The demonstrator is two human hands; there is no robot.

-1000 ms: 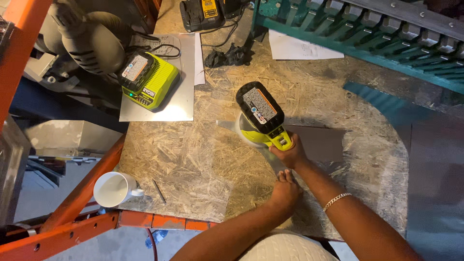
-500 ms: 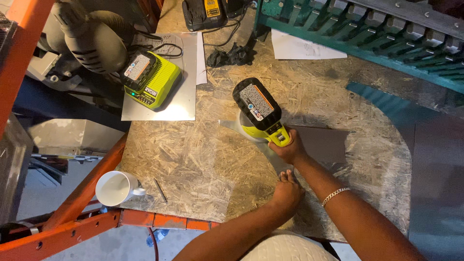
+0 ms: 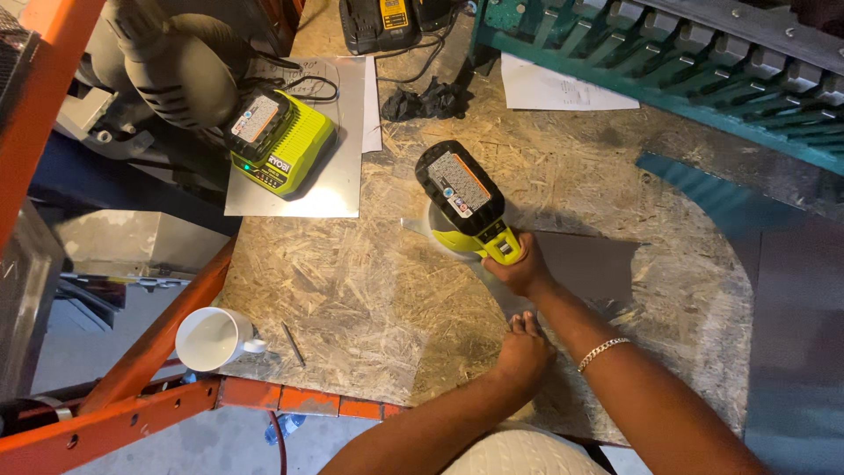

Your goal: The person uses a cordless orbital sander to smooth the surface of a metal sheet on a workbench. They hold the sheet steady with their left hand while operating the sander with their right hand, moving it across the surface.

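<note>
Orange shelf rail [image 3: 132, 405] crosses the lower left of the frame beside a white mug [image 3: 211, 338]. Mid-frame, the left hand [image 3: 522, 350] presses flat, fingers together, on the grey metal sheet [image 3: 585, 264]. Just above, the right hand [image 3: 524, 264] wraps the yellow-green sander [image 3: 464, 204], which has edged slightly leftward along the sheet, so the sanding pass looks under way.

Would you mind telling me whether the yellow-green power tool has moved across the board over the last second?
Yes. The power tool, gripped by the right hand, has slid slightly left, toward the charger on the metal sheet.
</note>
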